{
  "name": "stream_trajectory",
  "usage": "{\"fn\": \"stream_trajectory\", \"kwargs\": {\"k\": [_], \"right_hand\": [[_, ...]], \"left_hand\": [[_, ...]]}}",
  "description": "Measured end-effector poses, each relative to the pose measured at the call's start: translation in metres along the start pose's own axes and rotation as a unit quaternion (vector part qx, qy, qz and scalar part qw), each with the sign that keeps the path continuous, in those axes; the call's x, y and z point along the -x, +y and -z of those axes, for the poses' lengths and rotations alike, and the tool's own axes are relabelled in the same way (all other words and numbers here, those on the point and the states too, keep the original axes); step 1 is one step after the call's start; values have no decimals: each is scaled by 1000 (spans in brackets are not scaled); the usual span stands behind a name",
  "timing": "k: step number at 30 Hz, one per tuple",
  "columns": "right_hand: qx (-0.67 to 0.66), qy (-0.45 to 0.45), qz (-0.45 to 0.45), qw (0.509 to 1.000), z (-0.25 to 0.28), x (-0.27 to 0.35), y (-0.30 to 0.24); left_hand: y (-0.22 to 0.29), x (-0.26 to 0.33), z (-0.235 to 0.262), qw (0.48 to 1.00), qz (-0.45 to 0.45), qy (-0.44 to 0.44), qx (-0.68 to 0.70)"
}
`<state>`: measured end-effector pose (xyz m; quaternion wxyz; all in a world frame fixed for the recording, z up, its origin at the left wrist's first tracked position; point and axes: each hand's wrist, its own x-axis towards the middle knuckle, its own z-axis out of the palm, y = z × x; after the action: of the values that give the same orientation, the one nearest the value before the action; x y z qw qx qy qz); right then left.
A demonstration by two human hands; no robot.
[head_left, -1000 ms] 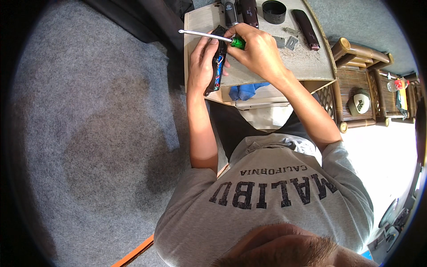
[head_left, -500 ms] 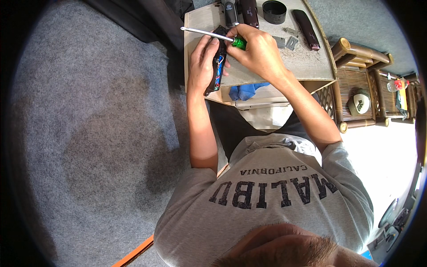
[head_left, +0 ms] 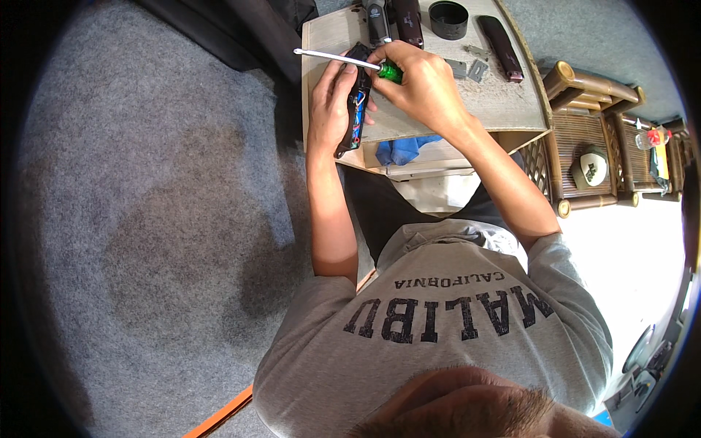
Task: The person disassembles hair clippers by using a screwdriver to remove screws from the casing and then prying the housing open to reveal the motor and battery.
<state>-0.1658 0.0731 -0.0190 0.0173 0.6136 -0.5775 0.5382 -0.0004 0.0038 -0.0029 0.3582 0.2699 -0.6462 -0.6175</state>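
My left hand (head_left: pixel 328 113) is wrapped round a black hair clipper body (head_left: pixel 355 120) whose housing is opened, baring a blue part and thin wires. My right hand (head_left: pixel 429 86) holds a screwdriver (head_left: pixel 390 71) by its green handle, the steel shaft pointing left across the clipper's upper end. Its thumb and index fingertips are at the clipper's upper end; what they touch there is hidden. To the right of that hand lie flat metal blade pieces (head_left: pixel 478 71), a small metal part (head_left: pixel 475 50) and a long dark housing cover (head_left: pixel 501 48).
Beyond my hands on the wooden table (head_left: pixel 504 109) are a grey-black clipper (head_left: pixel 378 23), a dark maroon piece (head_left: pixel 410 23) and a round black lid-like container (head_left: pixel 448 20). A blue cloth (head_left: pixel 400 150) sits in the shelf below. Bamboo chairs (head_left: pixel 584 131) stand right, one bearing a cap (head_left: pixel 590 168).
The screwdriver and my right hand have shifted very slightly left. My left hand keeps the same hold on the clipper body.
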Motion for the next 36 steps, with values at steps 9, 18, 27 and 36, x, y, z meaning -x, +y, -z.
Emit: {"fn": "stream_trajectory", "kwargs": {"k": [9, 18, 27, 36], "right_hand": [[5, -44, -81, 996, 6, -4, -12], [41, -34, -67, 996, 3, -4, -12], [4, -51, -99, 994, 5, -7, -11], [-3, -25, -81, 996, 1, -4, -5]], "left_hand": [[-1, 0, 2, 1000, 6, -15, -10], [0, 0, 3, 1000, 7, -12, -11], [-2, 0, 3, 1000, 17, -12, -2], [-1, 0, 2, 1000, 12, -2, 2]]}}
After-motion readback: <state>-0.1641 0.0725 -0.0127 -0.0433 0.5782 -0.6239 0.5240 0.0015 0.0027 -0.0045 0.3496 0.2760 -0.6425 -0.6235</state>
